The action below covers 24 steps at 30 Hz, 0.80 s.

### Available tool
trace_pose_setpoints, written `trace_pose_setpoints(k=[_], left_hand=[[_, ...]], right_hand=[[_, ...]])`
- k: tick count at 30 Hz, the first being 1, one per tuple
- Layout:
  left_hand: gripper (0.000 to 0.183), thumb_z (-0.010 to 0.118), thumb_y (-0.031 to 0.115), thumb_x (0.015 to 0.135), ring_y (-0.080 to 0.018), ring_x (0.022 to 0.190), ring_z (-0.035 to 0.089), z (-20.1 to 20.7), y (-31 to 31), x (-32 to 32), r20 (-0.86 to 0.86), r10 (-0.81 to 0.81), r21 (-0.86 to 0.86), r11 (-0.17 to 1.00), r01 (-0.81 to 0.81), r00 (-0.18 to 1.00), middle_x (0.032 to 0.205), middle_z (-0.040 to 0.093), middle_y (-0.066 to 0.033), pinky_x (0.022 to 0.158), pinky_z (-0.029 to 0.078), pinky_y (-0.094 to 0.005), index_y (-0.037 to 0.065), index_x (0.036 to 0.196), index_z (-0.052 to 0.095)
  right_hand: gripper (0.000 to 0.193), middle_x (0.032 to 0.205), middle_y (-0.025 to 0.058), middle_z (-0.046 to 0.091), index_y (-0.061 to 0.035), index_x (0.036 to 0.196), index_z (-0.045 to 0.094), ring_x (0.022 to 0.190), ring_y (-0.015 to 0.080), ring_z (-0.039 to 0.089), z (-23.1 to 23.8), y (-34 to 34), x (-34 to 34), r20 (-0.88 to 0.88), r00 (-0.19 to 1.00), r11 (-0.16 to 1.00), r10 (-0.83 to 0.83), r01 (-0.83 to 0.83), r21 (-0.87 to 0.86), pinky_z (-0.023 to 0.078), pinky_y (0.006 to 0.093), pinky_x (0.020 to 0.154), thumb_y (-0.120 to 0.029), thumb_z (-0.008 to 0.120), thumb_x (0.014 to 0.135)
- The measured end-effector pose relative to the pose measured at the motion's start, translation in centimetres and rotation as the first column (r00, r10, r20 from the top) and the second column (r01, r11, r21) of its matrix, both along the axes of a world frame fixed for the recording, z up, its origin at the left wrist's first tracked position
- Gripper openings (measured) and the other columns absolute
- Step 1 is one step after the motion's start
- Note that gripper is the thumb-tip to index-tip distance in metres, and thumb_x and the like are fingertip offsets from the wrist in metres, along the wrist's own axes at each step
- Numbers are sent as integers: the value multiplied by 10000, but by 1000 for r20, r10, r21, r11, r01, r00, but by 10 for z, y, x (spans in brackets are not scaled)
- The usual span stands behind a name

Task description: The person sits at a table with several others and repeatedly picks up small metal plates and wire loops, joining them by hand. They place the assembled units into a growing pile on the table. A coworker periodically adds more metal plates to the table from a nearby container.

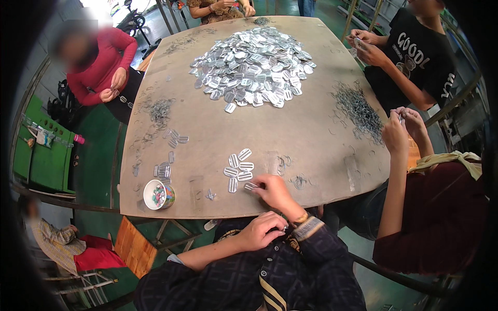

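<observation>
My right hand (276, 194) reaches over the near edge of the table, its fingertips closed on the end of a flat, slotted metal buckle (249, 186). Just left of it lies a small group of similar buckles (232, 171), spread flat on the tabletop. Close to my body, below the table edge, my left hand (263, 229) is closed in a pinch. Something small and shiny shows at its fingertips, too little of it to name. Small bent wire pieces (299, 181) lie beyond my right hand.
A large heap of slotted buckles (254, 65) covers the far middle of the table (207, 129). Wire piles lie at right (359, 110) and left (160, 110). A paper cup (167, 195) holding small coloured bits stands near the left front edge. Several people work around the table.
</observation>
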<state>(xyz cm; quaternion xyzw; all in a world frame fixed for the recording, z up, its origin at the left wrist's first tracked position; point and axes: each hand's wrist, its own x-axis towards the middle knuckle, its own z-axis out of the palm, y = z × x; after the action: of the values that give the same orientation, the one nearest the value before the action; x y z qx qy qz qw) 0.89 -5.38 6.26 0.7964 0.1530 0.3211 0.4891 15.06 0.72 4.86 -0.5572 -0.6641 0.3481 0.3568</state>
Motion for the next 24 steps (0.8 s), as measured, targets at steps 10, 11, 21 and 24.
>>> trace_pose_setpoints(k=[10,11,21,24], left_hand=[[137,717,27,816,-290,838,638,9,-3,18,-81,171,-64,982,-176,982,895,657,-122,758,488,-372,14,899,609],[136,720,31,814,-290,826,635,11,-4,19,-100,176,-70,981,-183,979,887,653,-123,746,487,-372,14,898,614],[132,720,72,804,-320,832,634,0,-5,23,-74,218,-87,971,-224,973,897,678,-127,765,474,-398,17,892,638],[130,726,76,798,-311,837,648,-2,-4,24,-73,196,-134,970,-205,978,902,692,-126,775,479,-389,18,883,646]], right_hand=[[182,834,46,711,51,983,702,727,68,645,25,-116,53,-600,690,915,-404,308,-262,523,209,658,28,748,809],[180,836,49,713,50,987,702,728,68,647,26,-122,52,-613,676,912,-409,325,-249,525,209,663,35,742,813],[118,855,61,724,33,945,712,750,91,658,38,-142,35,-452,767,872,-455,486,-55,527,232,680,36,712,827],[112,843,80,721,32,936,705,731,105,664,41,-145,31,-380,797,854,-470,519,31,524,234,669,41,707,825]])
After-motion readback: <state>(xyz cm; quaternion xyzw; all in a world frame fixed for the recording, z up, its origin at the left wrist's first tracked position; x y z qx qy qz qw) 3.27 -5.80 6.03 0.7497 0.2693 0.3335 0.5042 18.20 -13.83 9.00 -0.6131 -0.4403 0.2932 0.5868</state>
